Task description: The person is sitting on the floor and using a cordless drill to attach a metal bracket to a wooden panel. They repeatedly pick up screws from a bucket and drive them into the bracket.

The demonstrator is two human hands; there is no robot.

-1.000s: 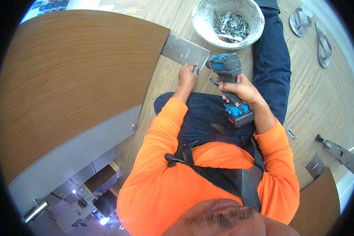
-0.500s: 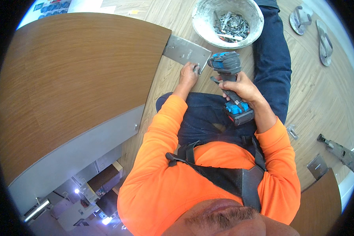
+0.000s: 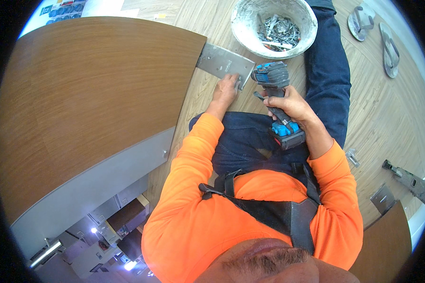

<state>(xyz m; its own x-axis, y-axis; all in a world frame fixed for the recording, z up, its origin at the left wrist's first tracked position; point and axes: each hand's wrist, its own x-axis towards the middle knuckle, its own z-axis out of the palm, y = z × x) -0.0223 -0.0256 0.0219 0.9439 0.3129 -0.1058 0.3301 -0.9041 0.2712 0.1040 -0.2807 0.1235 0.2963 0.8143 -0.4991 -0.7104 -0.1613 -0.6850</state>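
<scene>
My right hand (image 3: pixel 291 104) is wrapped round the grip of a blue and black cordless drill (image 3: pixel 273 75), its blue-topped battery end resting low over my thigh. The drill's nose points left, close to the corner of a grey metal plate (image 3: pixel 222 62). That flat plate has small holes and sticks out from the end of a large brown wood-grain panel (image 3: pixel 104 89). At its near corner my left hand (image 3: pixel 225 89) is closed, thumb and fingers pressed together. A small greyish piece shows at the fingertips, too small to name.
Beyond the drill stands a white bucket (image 3: pixel 238 30) with loose screws inside. Flip-flops (image 3: pixel 390 56) lie at the far right. On the wood floor to my right are a small clear piece (image 3: pixel 352 158), a grey metal tool (image 3: pixel 413 184) and another brown panel (image 3: pixel 387 240) with a metal plate (image 3: pixel 382 199).
My left hand's fingers have shifted slightly at the plate's corner. My right hand and the drill stay almost where they were.
</scene>
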